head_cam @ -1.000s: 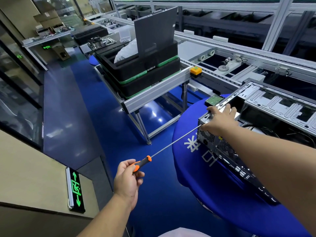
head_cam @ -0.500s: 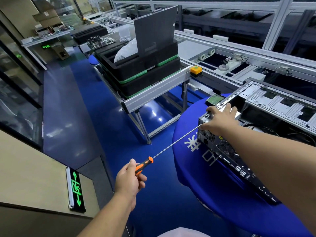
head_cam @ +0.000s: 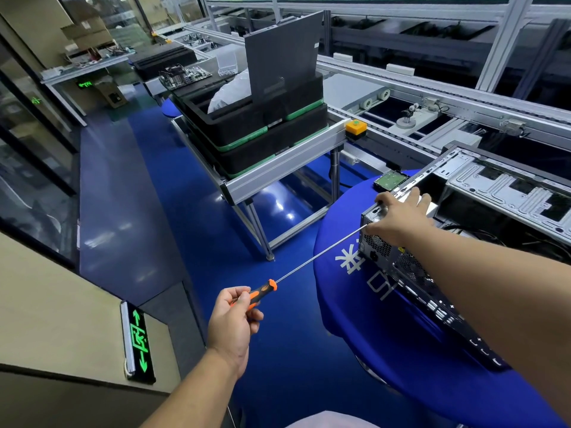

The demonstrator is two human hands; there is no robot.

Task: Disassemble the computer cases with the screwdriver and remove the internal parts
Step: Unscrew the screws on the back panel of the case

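- Screwdriver [head_cam: 318, 257] tip is hidden behind right hand [head_cam: 398, 219]; screw contact can't be confirmed.
- Handle is gripped by left hand [head_cam: 233, 319]; right-hand fingers are draped over the corner of the computer case [head_cam: 463, 242], apparently holding it.
- One case, cut off at the right, is laid on the blue-covered table [head_cam: 355, 319].
- Two black trays [head_cam: 262, 134] are stacked.

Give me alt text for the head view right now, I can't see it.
The left hand grips an orange-handled screwdriver whose long shaft reaches the rear corner of an open computer case; the right hand rests on that corner. The case lies on a blue-covered table, beside stacked black trays on a conveyor.
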